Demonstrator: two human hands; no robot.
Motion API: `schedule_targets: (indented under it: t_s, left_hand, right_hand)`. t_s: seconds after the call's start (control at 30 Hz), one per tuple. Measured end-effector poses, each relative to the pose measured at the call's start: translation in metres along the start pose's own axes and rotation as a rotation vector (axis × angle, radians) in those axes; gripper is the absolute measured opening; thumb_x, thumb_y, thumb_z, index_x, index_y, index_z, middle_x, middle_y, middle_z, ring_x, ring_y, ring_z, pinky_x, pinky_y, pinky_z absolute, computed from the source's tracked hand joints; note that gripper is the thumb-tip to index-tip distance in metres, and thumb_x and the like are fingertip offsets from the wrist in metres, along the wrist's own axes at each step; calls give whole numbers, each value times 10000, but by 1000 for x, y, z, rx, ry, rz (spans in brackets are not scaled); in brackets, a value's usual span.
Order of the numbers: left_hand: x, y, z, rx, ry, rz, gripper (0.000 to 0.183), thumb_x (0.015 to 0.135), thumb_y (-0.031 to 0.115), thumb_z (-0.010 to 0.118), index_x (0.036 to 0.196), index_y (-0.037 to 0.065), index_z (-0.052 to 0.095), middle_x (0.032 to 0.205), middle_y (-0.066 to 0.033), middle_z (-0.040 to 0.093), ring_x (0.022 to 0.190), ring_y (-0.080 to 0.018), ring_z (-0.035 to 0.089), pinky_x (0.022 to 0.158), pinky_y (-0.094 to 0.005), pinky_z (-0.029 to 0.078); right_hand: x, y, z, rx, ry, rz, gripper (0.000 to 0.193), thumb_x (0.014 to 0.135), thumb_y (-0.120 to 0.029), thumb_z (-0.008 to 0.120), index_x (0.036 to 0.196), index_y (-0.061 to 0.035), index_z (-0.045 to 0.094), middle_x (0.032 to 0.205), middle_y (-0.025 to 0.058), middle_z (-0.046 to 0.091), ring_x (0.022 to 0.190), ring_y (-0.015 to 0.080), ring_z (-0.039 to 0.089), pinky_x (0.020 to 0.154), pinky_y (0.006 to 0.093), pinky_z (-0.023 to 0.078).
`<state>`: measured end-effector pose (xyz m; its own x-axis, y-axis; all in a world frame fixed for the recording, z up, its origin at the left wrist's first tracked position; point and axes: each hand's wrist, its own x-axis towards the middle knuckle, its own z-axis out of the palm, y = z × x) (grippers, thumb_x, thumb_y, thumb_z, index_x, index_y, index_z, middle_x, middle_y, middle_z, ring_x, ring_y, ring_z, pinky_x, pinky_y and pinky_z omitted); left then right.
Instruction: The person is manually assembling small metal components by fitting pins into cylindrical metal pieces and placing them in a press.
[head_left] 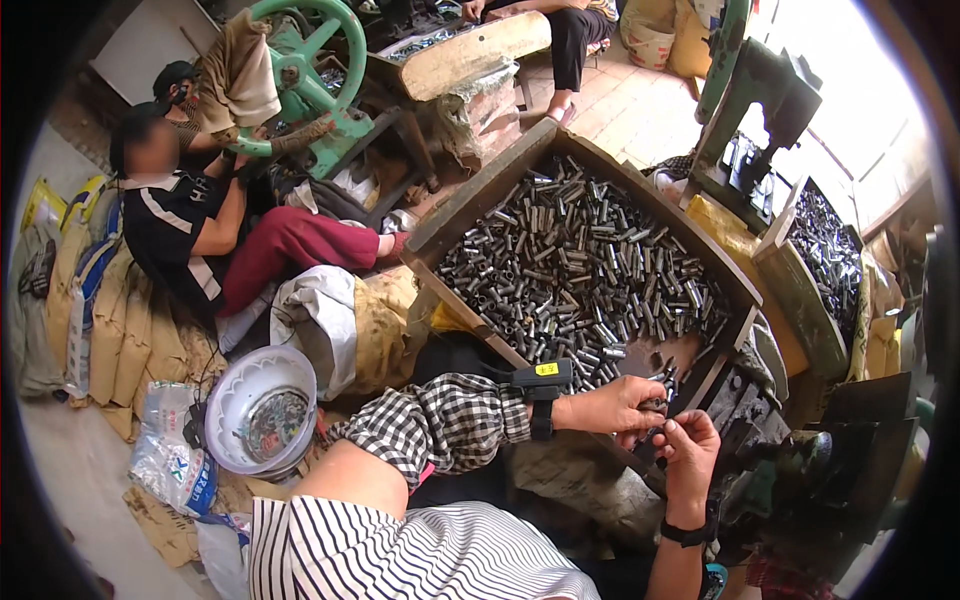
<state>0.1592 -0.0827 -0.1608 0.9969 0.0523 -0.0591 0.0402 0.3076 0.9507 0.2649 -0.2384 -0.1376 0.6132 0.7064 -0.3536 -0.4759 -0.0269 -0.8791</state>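
My left hand [622, 405], its arm in a checkered sleeve, is closed around small dark metal pieces [655, 406] over the near right corner of a wooden tray. My right hand [690, 450] is close against it, thumb and fingers pinched together at a small dark piece; its exact shape is hidden by the fingers. Both wrists wear black bands, the left with a small dark box on it. Beyond my hands, the wooden tray [455, 210] holds a heap of short metal tubes [590, 260].
Right of my hands stands a dark, greasy machine [800, 455]. A green press [770, 95] and another bin [815, 295] of metal parts are farther right. At left are a white basin [262, 410], sacks [140, 330] and seated people beside a green wheel [310, 70].
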Motion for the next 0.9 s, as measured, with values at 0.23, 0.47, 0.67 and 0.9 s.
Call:
schedule_targets:
  t_s: [0.23, 0.47, 0.67, 0.9]
  left_hand:
    - [3, -7, -7, -146, 14, 7, 223, 946, 248, 544, 995, 32, 518, 699, -3, 583, 507, -69, 578, 445, -189, 466]
    - [2, -1, -11, -300, -54, -101, 252, 921, 270, 588, 1008, 45, 519, 704, -7, 585, 512, -74, 580, 450, -187, 466]
    - [-3, -4, -3, -215, -35, -31, 239, 909, 251, 611, 954, 47, 495, 718, -10, 586, 505, -62, 562, 445, -185, 452]
    - [5, -12, -8, -284, 20, -50, 272, 908, 250, 611, 1003, 8, 532, 717, -22, 583, 550, -70, 574, 500, -207, 485]
  right_hand:
    - [0, 2, -6, -174, -56, 20, 161, 893, -167, 616, 857, -15, 578, 663, 37, 598, 463, 93, 543, 397, 197, 407]
    - [0, 8, -6, -90, -64, 13, 196, 931, -203, 566, 832, -36, 592, 598, 14, 561, 415, 64, 484, 350, 187, 365]
    - [0, 6, -1, -169, -32, 17, 190, 914, -192, 596, 812, -32, 595, 578, -23, 522, 413, 30, 417, 354, 180, 321]
    - [-3, 19, 5, -246, 37, -111, 225, 946, -243, 547, 831, -52, 571, 587, -23, 507, 416, 34, 426, 351, 177, 327]
